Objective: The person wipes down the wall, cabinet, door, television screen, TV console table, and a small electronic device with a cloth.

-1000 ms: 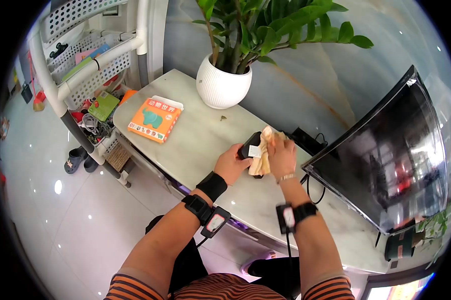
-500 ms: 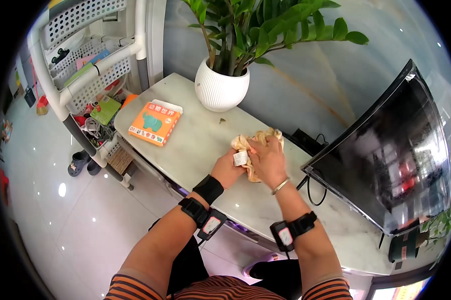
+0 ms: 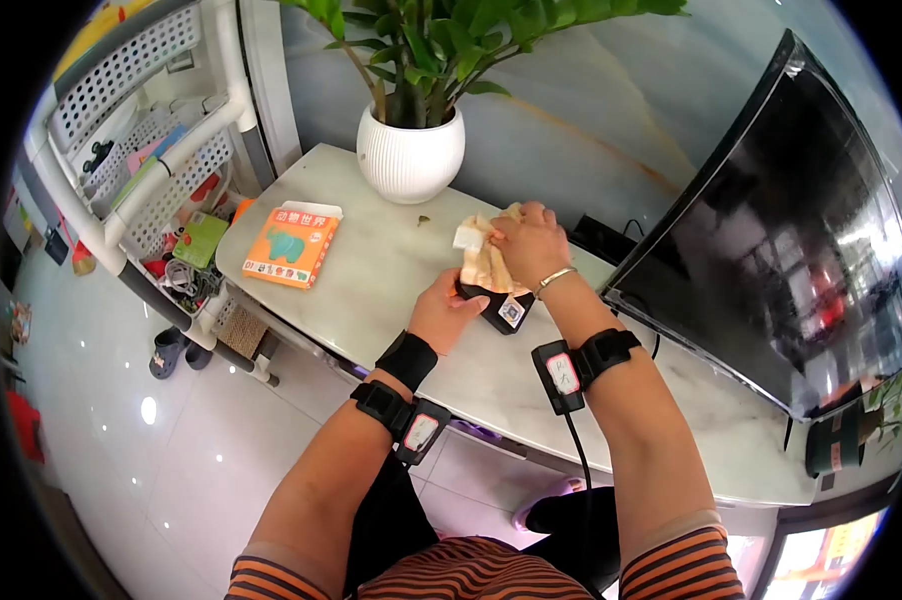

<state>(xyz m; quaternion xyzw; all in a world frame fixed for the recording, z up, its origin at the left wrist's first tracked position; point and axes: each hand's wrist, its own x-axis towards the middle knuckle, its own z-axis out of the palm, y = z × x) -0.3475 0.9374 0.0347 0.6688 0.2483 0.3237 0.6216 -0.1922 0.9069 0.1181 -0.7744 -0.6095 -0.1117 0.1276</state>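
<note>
My left hand point(image 3: 445, 316) grips the near left side of a small black box point(image 3: 490, 314), its thumb over the edge. A white label with a dark square print is on the box's near side. My right hand point(image 3: 533, 248) is closed on a crumpled, pale yellow cloth point(image 3: 487, 266) with a white tag, which lies against the top of the box. The cloth and the right hand hide much of the box. Both hands are above the marble-patterned tabletop point(image 3: 371, 280).
An orange elephant-picture box point(image 3: 293, 245) lies on the left of the table, near a white ribbed plant pot point(image 3: 411, 155). On the right stands a curved black screen point(image 3: 771, 230), with another black device point(image 3: 603, 240) behind it. A shelf rack point(image 3: 136, 205) stands at the left.
My left hand has moved from the cloth to the black box, which now shows beneath the cloth. My right hand still holds the cloth. The camera view has shifted.
</note>
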